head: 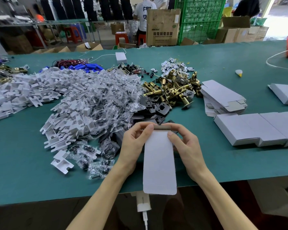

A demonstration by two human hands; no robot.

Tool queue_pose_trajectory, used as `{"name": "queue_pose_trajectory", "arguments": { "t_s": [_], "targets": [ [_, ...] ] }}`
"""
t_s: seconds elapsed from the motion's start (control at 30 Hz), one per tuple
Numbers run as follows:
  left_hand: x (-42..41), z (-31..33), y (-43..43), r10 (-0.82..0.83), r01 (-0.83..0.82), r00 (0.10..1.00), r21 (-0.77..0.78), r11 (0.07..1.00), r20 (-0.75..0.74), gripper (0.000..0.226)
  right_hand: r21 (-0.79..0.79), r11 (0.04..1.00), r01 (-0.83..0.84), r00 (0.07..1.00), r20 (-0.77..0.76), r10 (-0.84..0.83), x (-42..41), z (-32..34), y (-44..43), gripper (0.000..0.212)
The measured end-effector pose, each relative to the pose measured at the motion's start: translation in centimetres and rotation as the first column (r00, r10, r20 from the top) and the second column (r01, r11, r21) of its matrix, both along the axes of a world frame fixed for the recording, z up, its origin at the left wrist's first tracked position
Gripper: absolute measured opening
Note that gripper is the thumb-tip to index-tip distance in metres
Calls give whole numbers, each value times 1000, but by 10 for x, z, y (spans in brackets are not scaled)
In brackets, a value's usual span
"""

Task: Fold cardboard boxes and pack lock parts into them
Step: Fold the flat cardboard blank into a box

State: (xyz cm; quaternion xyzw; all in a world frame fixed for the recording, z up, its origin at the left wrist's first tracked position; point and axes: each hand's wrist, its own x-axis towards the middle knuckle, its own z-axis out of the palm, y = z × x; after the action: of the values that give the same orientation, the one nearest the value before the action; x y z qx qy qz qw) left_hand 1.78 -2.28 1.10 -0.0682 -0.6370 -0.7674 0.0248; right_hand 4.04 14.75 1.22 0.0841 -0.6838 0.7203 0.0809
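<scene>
Forearms reach in from the bottom edge, & between them, closest in, a white charger-type block (143, 203) w/ cable hangs just under the tabletop (23, 180) edge. Above it is the task's thing: one white cardboard box (159, 163), held long-ways between both hands. Its rounded flap end points back at the person, past the tabletop edge; its far end is up at the fingertips. Left hand (133, 141) & right hand (186, 146) both pinch that far end, thumbs on the near white face, fingers curled behind the brown top edge. Looks like the end flap is being folded or tucked, tho can't tell if the box is flat or opened up, nor if anything's inside. Progress, judged from the layout: some done, lots left. Right of the right hand a row of closed-up boxes (249, 130) lies side by side; beyond those, a stack of flat blanks (223, 97) not yet folded. Just beyond the hands are black plates (156, 107), then brass latches (173, 90). Beyond & left of the left hand sit big heaps of bagged screws (110, 100) & white plastic inserts (65, 83). Prob. early-to-mid batch: this box needs closing & filling, & the piles say many more to go.
</scene>
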Motion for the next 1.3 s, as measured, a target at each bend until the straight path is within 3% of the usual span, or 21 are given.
{"name": "queue_pose_trajectory", "arguments": {
  "t_s": [0.07,0.23,0.87,1.3],
  "targets": [
    [1,0,1,-14,14,1000,-23,1000,19,18,6,1000,19,1000,-5,-19,0,0,-1,14],
    [2,1,3,-52,53,998,-44,998,30,16,43,994,98,995,3,-98,-2,-2,-1,20],
    [2,3,5,-61,67,996,-106,992,61,29,83,991,107,994,20,-109,-4,-5,-3,22],
    [3,3,5,-70,76,996,-135,988,46,13,112,988,105,993,40,-110,-4,-4,-3,22]
  ]
}}
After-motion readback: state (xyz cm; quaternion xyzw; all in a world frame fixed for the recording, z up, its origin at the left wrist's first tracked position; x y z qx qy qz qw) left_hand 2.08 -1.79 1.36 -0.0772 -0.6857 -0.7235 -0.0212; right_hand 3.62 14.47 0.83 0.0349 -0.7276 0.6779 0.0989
